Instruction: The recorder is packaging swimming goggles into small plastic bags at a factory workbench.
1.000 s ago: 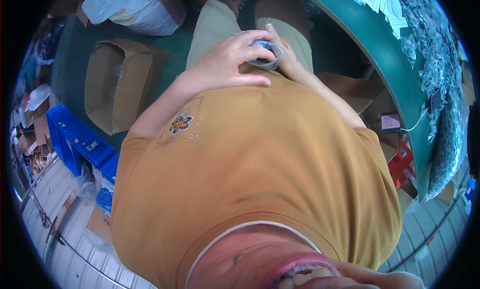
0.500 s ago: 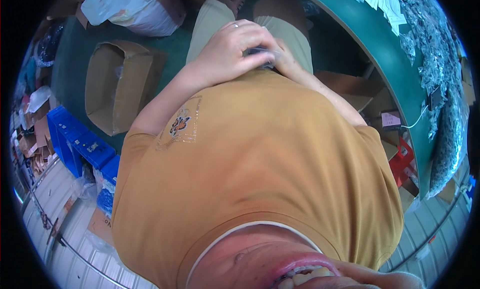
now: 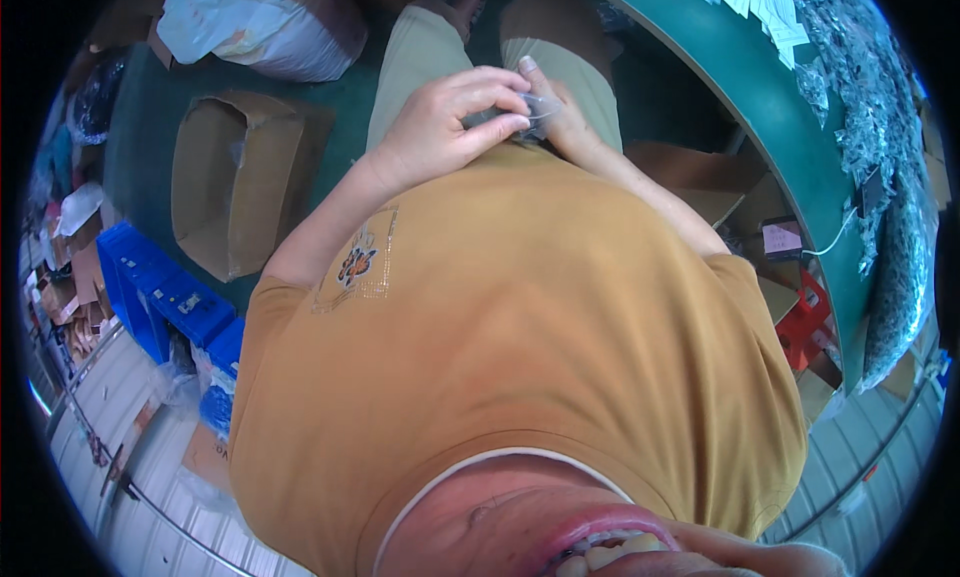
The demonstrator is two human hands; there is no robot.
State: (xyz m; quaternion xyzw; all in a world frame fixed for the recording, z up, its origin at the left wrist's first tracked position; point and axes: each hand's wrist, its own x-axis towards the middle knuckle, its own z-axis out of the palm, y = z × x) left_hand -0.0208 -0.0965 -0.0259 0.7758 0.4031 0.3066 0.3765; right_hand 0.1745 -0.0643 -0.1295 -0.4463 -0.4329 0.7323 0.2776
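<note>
A small piece of clear plastic, like a thin bag or film (image 3: 543, 109), is between my hands, in front of my belly and over my lap. My left hand (image 3: 450, 115) has its fingers curled, and thumb and forefinger close on the plastic's left edge. On the other side my right hand (image 3: 568, 122) grips the same plastic, its thumb sticking up and its other fingers mostly hidden. Whether anything lies inside the plastic I cannot tell.
An open cardboard box (image 3: 240, 192) stands on the floor at left, below a full white plastic bag (image 3: 270, 32). Blue bins (image 3: 165, 292) line the lower left. The green table (image 3: 725, 82) curves along the right, bearing crumpled clear wrap (image 3: 875, 127). A red crate (image 3: 803, 322) sits under it.
My left hand has drawn back a little to the left, off my right hand. My right thumb now shows, raised, and more of the clear plastic is visible between them.
</note>
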